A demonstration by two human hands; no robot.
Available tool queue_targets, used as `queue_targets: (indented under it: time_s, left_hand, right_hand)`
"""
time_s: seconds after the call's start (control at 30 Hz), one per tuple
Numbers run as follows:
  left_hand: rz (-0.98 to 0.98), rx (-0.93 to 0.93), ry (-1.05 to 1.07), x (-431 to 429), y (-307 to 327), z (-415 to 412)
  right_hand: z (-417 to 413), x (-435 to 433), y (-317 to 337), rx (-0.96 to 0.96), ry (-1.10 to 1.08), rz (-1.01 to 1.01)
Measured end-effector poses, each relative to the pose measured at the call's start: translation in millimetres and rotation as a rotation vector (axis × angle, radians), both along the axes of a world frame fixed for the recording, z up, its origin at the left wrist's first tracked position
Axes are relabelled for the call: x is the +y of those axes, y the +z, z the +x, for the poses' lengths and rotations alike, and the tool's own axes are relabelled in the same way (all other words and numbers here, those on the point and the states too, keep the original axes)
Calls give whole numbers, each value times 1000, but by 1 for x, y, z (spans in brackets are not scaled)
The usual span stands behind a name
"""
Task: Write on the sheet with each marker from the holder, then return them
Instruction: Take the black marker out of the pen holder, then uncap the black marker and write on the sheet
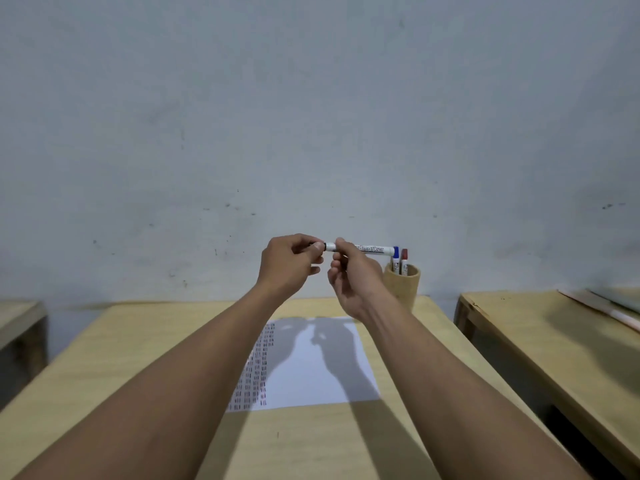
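I hold a white marker [370, 250] level above the table. My right hand [353, 275] grips its barrel. My left hand [289, 263] pinches the dark cap end on the left. Whether the cap is on or off the tip is hidden by the fingers. The white sheet [311, 362] lies below, with columns of small red and dark marks down its left side. A round tan holder [403, 284] stands at the table's far right, holding a blue-capped marker [396, 259] and a red-capped marker [404, 261] upright.
The wooden table [145, 341] runs up to a grey wall [311, 116]. A second wooden table [540, 334] stands to the right across a gap, with a pale rod-like object [609, 311] on it. Another table edge [20, 317] shows at the far left.
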State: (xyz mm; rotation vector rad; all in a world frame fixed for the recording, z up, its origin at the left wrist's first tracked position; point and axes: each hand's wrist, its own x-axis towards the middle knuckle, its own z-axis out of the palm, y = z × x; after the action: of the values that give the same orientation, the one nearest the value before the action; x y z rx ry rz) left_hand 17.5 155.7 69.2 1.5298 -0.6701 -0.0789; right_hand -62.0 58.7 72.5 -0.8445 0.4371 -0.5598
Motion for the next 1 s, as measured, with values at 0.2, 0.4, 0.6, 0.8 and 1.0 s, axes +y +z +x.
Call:
queue_targets:
  time_s: [0.2,0.4,0.6,0.8,1.0]
  left_hand:
    - [48,39,41,32,-15,13]
    - [164,41,175,71,-35,38]
    - [443,-61,380,110,-75,65]
    - [720,-156,483,127,-116,84]
    - [920,-190,500,125,-131,98]
  right_hand:
    - [12,23,-19,-38,52,-17]
    - [26,38,-40,30,38,-95]
    - [39,53,-62,137,81,-215]
    - [50,55,-79,233,99,-298]
    - [58,51,-91,260,110,-404]
